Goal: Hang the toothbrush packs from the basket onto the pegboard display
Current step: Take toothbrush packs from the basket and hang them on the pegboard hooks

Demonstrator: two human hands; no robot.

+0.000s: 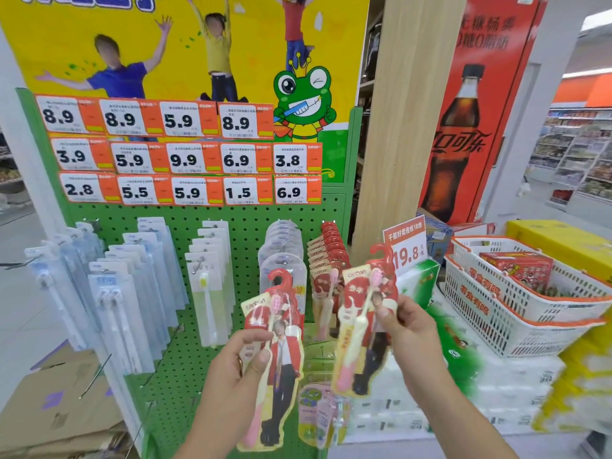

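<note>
Red and cream toothbrush packs are filling both hands: the left hand (pixel 246 356) is pinching one pack (pixel 275 359) between the thumb on its front and the fingers behind, and the right hand (pixel 402 326) is holding a second pack (pixel 361 326) the same way, by its right edge. Both packs are standing almost upright in front of the green pegboard (pixel 251 233), their red hooks pointing to twelve o'clock. The matching row of red packs (pixel 328 256) is hanging at about one o'clock from the left pack, and the white basket (pixel 503 313) is waiting at three o'clock, well apart from the board. I think the main risk is coming from working with two packs at once, because neither hand is free to steady the row, so a hook could miss the peg tip and the pack could be falling to the floor. The grip on the right pack is only at one edge, so the pack may be twisting when the hook is meeting the peg. Pushing too hard could also be knocking the front packs off their peg, or the pack could be going on the neighbouring peg with the clear blister packs (pixel 284 256).
</note>
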